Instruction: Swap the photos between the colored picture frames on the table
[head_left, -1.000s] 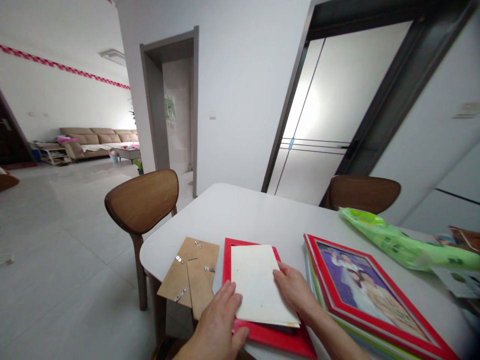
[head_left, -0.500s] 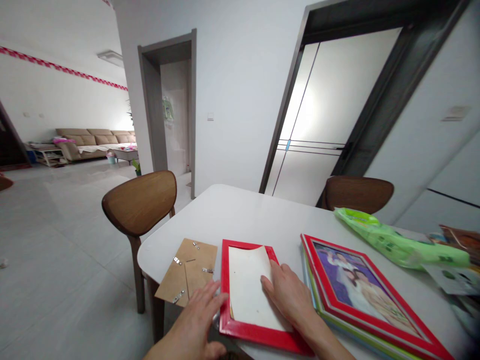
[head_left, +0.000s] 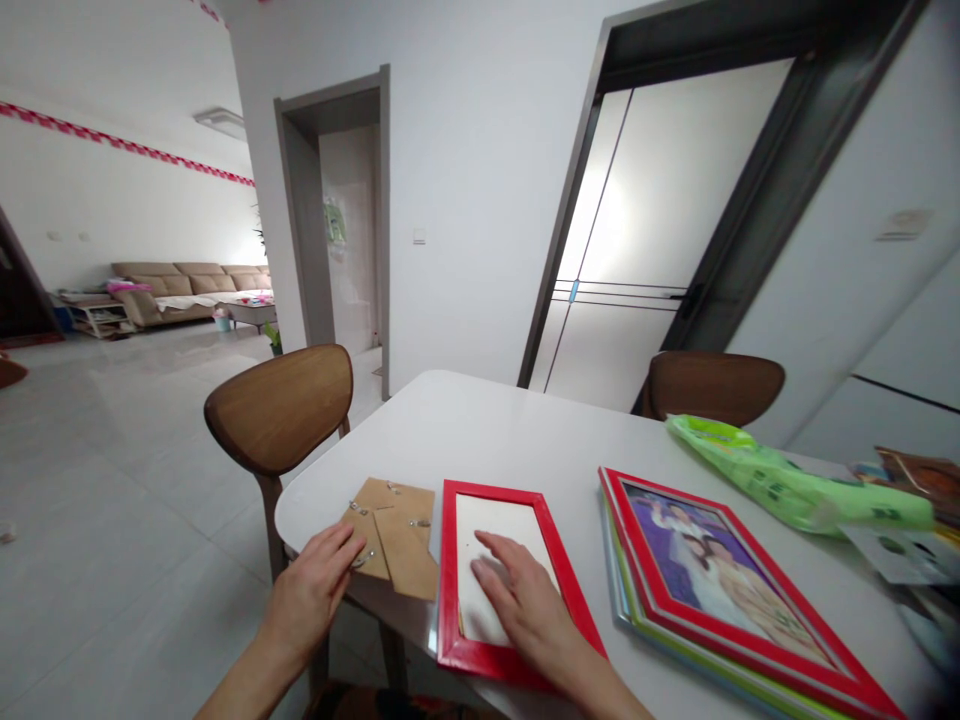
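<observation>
A red picture frame lies face down near the front edge of the white table. A cream sheet sits inside it. My right hand lies flat on that sheet, fingers stretched out. To the left of the frame lies a brown cardboard backing board with metal clips and a fold-out stand. My left hand touches the board's left edge, its fingertips curled around it.
A stack of frames topped by a red one with a photo lies to the right. A green plastic packet and papers sit beyond. Two wooden chairs stand at the table's left and far side.
The cream sheet has settled flat into the red frame under my right hand. My left hand has moved left from the frame to the cardboard backing board, which has shifted slightly.
</observation>
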